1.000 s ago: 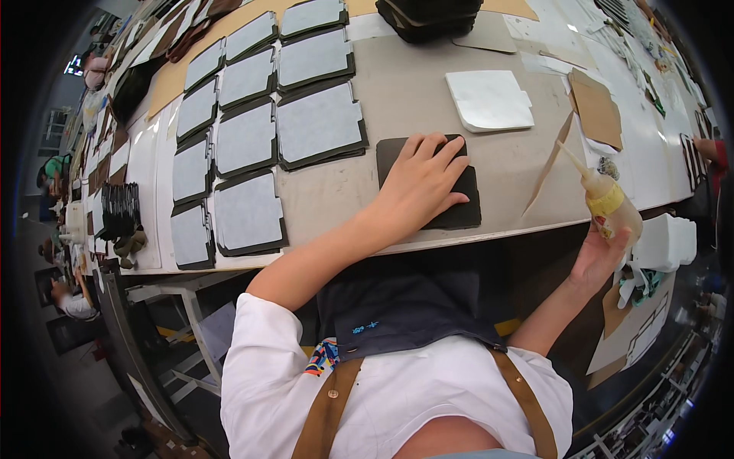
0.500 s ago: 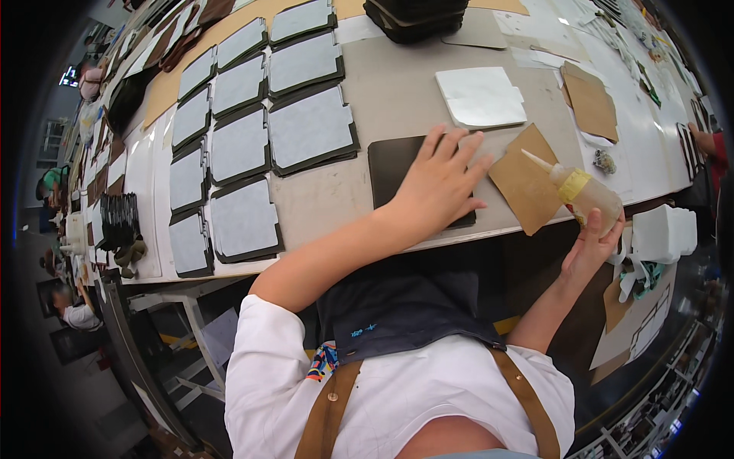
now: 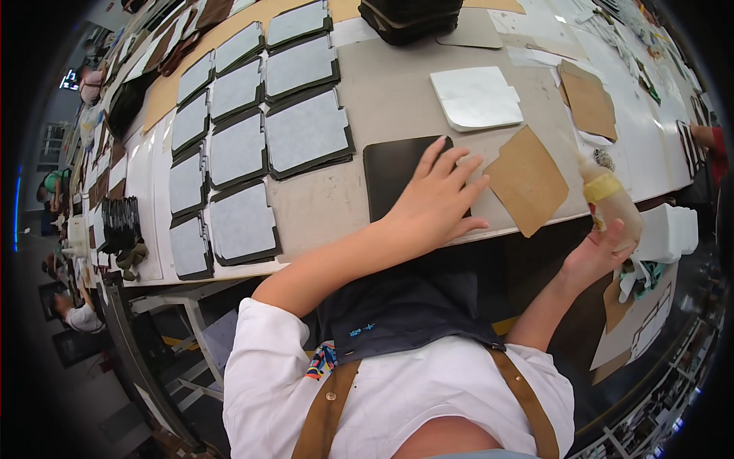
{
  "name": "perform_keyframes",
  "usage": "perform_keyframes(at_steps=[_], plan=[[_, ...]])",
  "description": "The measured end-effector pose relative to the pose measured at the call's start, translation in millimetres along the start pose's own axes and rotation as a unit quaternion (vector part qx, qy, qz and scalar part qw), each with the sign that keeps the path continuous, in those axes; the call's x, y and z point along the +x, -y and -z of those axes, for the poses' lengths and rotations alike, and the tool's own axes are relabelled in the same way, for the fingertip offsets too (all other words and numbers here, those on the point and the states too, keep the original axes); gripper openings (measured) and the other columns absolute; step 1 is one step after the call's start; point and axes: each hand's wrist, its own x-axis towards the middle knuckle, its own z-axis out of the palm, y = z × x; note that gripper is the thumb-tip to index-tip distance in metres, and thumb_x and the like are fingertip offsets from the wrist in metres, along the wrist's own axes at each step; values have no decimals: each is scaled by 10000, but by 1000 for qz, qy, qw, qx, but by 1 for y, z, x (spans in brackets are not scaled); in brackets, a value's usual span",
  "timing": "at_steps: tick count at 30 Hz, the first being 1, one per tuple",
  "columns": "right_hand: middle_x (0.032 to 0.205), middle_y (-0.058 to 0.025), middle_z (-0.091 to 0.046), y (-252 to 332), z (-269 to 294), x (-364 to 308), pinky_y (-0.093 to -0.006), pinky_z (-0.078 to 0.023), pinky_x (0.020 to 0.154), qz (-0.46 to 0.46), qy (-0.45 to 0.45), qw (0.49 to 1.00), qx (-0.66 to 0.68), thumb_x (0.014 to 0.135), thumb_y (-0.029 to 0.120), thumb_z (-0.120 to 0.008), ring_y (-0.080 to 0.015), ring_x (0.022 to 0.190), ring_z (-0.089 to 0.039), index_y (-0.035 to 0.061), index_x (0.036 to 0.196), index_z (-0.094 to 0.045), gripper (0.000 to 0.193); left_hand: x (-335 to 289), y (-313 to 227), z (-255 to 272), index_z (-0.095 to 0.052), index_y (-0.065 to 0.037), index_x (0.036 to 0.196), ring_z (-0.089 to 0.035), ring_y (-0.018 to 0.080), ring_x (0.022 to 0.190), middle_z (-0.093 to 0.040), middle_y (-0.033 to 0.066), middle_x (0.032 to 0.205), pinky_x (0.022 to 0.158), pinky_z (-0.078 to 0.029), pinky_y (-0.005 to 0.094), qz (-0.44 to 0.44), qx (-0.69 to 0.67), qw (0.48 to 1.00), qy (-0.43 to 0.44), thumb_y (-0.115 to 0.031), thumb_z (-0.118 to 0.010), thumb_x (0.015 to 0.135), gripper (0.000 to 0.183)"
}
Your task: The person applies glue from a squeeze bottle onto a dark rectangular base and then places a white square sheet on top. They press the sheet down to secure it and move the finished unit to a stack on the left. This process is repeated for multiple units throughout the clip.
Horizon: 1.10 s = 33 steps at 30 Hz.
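Fingers spread, my left hand (image 3: 437, 200) lies over the right part of a dark, flat rectangular panel (image 3: 388, 172) near the table's front edge; its palm side is hidden. My right hand (image 3: 600, 256) is wrapped round the lower body of a translucent squeeze bottle (image 3: 618, 210) with a yellow band. The bottle is tilted beyond the front edge, its upper end toward the table and its nozzle blurred. Between the panel and the bottle lies a brown card piece (image 3: 529, 180). Behind them is a stack of white sheets (image 3: 477, 98) with a notched edge.
Rows of dark pieces with light grey tops (image 3: 306, 131) cover the table's left part. A black stack (image 3: 409, 19) stands at the back. More brown card (image 3: 587, 101) lies at right, near a white container (image 3: 669, 231). Another person's hand (image 3: 699, 136) shows at far right.
The bottle has swung right, away from the brown card, and its nozzle has turned up and away. My left hand has shifted slightly down, showing more of the dark panel.
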Motion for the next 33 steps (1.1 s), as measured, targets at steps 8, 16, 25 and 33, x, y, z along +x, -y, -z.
perform_keyframes(at_steps=[8,16,25,33], plan=[[1334,-272,-574,9,-54,-47,-471,-490,1073,-41,195,979,53,821,320,-849,-359,1239,-596,58,1324,-386,732,-68,32,48,-707,-129,1135,-487,302,1293,-625,53,1262,1159,-263,536,140,13,986,-95,-233,-740,879,278],[1275,-247,-597,9,-69,-61,-457,-453,1091,-7,246,969,12,874,242,-810,-359,1224,-606,44,1333,-371,666,-104,43,36,-742,-133,1025,-528,266,1236,-661,25,1185,1152,-270,514,197,-14,964,-178,-95,-698,885,152],[1287,-243,-595,10,-70,-64,-457,-458,1086,-26,227,973,-23,886,229,-799,-358,1224,-608,34,1324,-383,635,-106,46,34,-751,-116,996,-560,272,1206,-689,30,1137,1129,-307,499,207,-50,953,-214,-67,-666,892,143],[1290,-246,-602,13,-73,-65,-418,-473,1068,-44,207,976,-39,899,260,-793,-329,1231,-605,42,1318,-394,619,-107,47,33,-741,-132,1001,-561,265,1193,-685,18,1118,1120,-318,494,210,-51,950,-226,-68,-689,880,147]])
